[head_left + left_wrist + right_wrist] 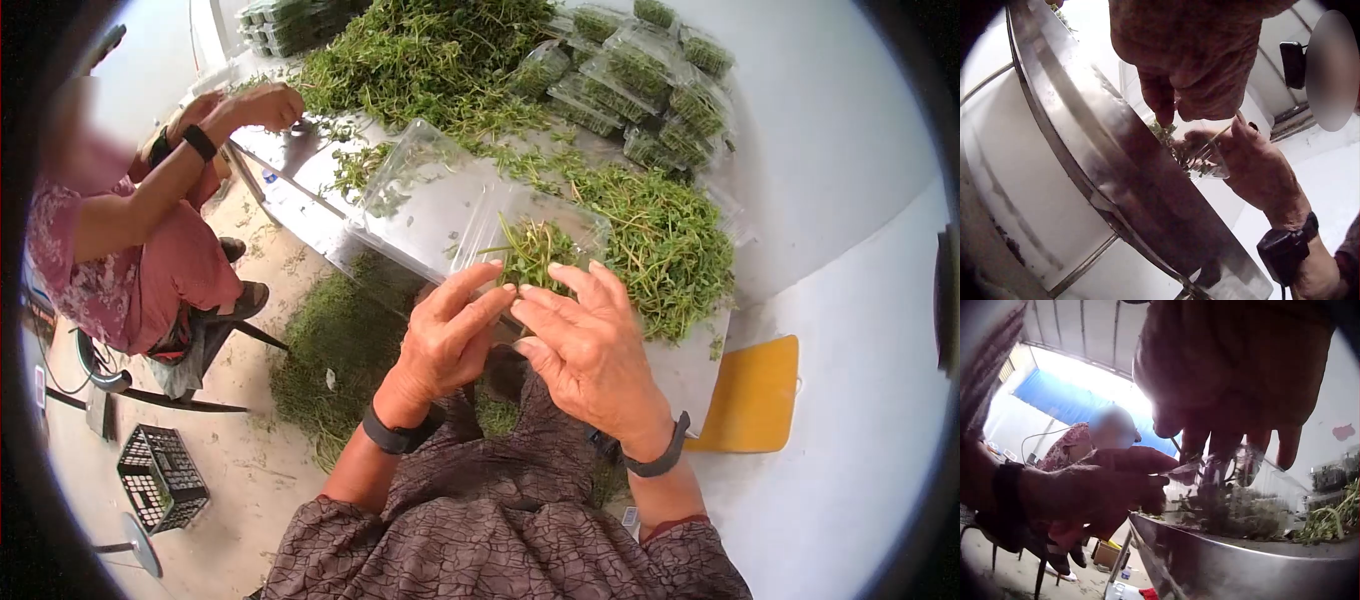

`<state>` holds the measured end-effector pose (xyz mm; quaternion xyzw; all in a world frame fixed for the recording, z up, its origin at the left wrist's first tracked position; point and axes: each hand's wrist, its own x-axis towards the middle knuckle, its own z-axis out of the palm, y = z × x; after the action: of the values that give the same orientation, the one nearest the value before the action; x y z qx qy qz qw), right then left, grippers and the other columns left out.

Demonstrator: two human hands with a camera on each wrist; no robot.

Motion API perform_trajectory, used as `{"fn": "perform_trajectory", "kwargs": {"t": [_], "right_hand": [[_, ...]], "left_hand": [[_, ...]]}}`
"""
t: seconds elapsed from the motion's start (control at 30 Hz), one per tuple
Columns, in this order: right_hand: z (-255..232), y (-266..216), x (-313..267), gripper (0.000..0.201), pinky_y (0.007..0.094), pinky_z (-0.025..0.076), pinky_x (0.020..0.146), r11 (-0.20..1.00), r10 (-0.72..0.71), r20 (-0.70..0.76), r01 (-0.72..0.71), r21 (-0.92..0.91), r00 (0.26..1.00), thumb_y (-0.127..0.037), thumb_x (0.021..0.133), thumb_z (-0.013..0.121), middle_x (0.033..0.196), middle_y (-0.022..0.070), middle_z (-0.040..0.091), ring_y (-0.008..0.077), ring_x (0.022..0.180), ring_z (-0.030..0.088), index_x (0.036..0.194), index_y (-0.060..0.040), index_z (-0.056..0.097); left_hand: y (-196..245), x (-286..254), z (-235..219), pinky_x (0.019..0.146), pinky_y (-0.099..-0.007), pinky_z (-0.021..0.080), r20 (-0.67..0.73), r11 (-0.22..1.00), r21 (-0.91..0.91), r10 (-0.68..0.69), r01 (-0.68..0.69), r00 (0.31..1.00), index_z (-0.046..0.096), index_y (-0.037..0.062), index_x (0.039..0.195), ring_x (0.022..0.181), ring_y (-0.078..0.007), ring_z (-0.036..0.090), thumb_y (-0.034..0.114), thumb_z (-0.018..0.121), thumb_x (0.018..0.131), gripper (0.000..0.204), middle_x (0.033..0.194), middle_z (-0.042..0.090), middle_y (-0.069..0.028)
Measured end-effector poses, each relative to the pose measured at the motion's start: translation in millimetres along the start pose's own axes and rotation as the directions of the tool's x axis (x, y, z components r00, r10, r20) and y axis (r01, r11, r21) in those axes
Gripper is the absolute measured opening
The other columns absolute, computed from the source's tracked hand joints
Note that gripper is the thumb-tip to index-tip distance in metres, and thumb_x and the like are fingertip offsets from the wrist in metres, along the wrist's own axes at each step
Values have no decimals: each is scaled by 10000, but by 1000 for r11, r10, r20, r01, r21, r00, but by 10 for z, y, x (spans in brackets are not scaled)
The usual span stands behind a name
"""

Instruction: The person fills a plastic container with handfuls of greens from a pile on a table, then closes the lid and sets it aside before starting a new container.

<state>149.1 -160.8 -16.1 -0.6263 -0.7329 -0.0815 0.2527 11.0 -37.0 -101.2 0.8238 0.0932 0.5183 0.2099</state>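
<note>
A clear hinged plastic box (465, 222) lies with its lid folded back at the table's front edge. Leafy green stems (540, 248) fill its near half. Both hands meet over the near rim in the head view. My left hand (447, 335) has its index and middle fingertips right at the greens; its thumb is hidden from above, and I cannot tell whether it grips the rim. Thumb and fingertip of my right hand (600, 365) pinch a pale stem (1219, 134), seen in the left wrist view, while its other fingers spread over the greens.
Loose greens (655, 240) lie right of the box, with a larger heap (420, 60) behind. Filled plastic boxes (640, 75) are stacked at the back right. Another person (130, 230) sits left. A black crate (165, 480) and greens (335, 350) are on the floor; a yellow panel (750, 395) stands right.
</note>
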Motion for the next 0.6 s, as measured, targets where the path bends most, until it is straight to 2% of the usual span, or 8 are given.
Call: {"fn": "perform_trajectory", "kwargs": {"t": [0.07, 0.13, 0.17, 0.3, 0.43, 0.5, 0.6], "right_hand": [[19, 57, 14, 296, 546, 305, 1080, 1000, 6, -18, -6, 15, 1000, -237, 835, 693, 1084, 118, 677, 333, 1149, 538, 1058, -42, 678], [21, 124, 17, 300, 544, 301, 1082, 995, 49, -15, -50, -82, 999, -273, 860, 665, 1046, 129, 683, 340, 1135, 544, 1030, -26, 677], [42, 164, 16, 301, 544, 298, 1083, 996, 61, -31, -63, -71, 998, -299, 879, 639, 985, 137, 683, 346, 1112, 552, 976, -17, 673], [37, 233, 51, 266, 545, 305, 1077, 991, 101, -20, -102, -82, 995, -289, 882, 634, 909, 136, 674, 331, 1077, 567, 887, -24, 660], [-33, 225, 93, 262, 542, 314, 1075, 988, 132, 43, -128, -89, 990, -286, 876, 641, 970, 127, 684, 312, 1073, 576, 917, -29, 674], [-60, 248, 86, 265, 536, 320, 1077, 995, 72, -61, -76, -62, 996, -278, 871, 649, 1050, 115, 686, 301, 1082, 579, 973, -36, 688], [-115, 232, 115, 278, 525, 315, 1086, 995, 74, -95, -80, -56, 993, -263, 867, 656, 1106, 105, 680, 302, 1104, 573, 1032, -42, 692]], "left_hand": [[-7, 2, -4, 714, -353, 555, 8, 1000, 16, 2, -2, 1000, 666, 23, 1073, 832, -284, 675, -113, 641, 697, 400, 1176, 615, -181], [10, 15, -10, 716, -352, 556, 5, 999, 39, 4, -4, 1000, 664, 30, 1077, 832, -287, 675, -116, 649, 702, 402, 1165, 618, -180], [21, 30, -9, 714, -353, 557, 0, 1000, 31, 4, -4, 1000, 664, 31, 1074, 829, -286, 675, -123, 645, 705, 400, 1156, 621, -178], [12, 43, 5, 712, -352, 557, 24, 1000, 14, 0, 0, 1000, 661, 25, 1075, 828, -286, 674, -131, 634, 698, 408, 1154, 620, -176], [23, 60, -1, 702, -350, 556, 29, 1000, 19, 7, -8, 1000, 663, 22, 1071, 810, -280, 672, -134, 624, 686, 417, 1153, 619, -177], [21, 73, -12, 698, -348, 555, 33, 999, 39, 16, -17, 999, 664, 22, 1069, 804, -276, 670, -133, 624, 680, 421, 1153, 618, -179], [22, 65, -12, 693, -347, 553, 43, 998, 52, 28, -30, 999, 667, 22, 1064, 795, -272, 667, -131, 628, 670, 424, 1153, 618, -181]]}}
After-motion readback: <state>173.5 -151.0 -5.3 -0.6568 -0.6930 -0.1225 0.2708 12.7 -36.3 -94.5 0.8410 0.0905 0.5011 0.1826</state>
